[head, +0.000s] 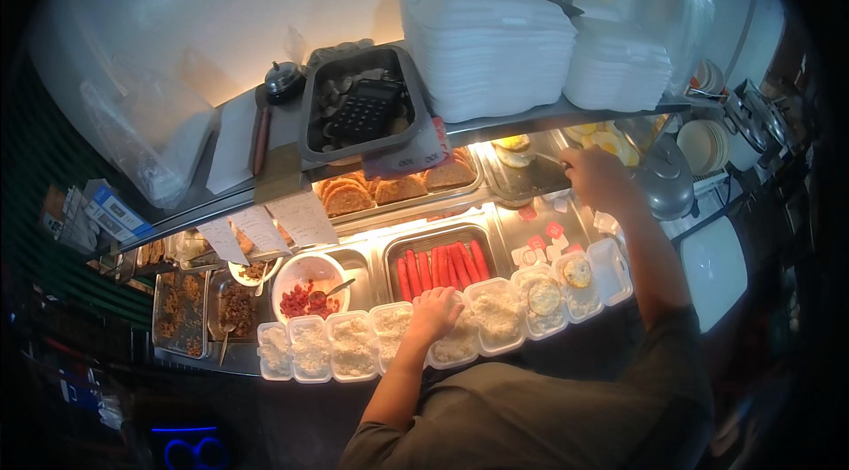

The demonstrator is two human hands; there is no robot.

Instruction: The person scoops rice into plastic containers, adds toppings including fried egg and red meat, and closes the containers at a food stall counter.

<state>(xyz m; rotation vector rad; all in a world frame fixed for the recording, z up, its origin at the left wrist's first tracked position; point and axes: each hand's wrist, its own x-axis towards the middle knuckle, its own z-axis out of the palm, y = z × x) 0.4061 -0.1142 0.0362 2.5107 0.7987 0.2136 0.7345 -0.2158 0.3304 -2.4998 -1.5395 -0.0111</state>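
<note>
My right hand (593, 179) grips a metal serving utensil (552, 158), whose far end reaches left over a steel tray (530, 186) toward the fried eggs (513, 150). My left hand (434, 312) lies over the far edge of a foam container of rice (454, 344); whether its fingers grip the rim cannot be told. That container stands in a side-by-side row along the counter's near edge, each one holding rice. Two at the right, a rice container (544, 301) and its neighbour (578, 284), have a fried egg on top. The rightmost one's lid (610, 271) hangs open.
Red sausages (443, 264) lie in a tray beyond the row, left of a bowl of red chopped food (312, 284). Breaded patties (398, 188) fill a tray under the overhead shelf (278, 171). Stacked foam boxes (491, 52) and a calculator (368, 108) sit up there. A metal lid (665, 178) is near my right forearm.
</note>
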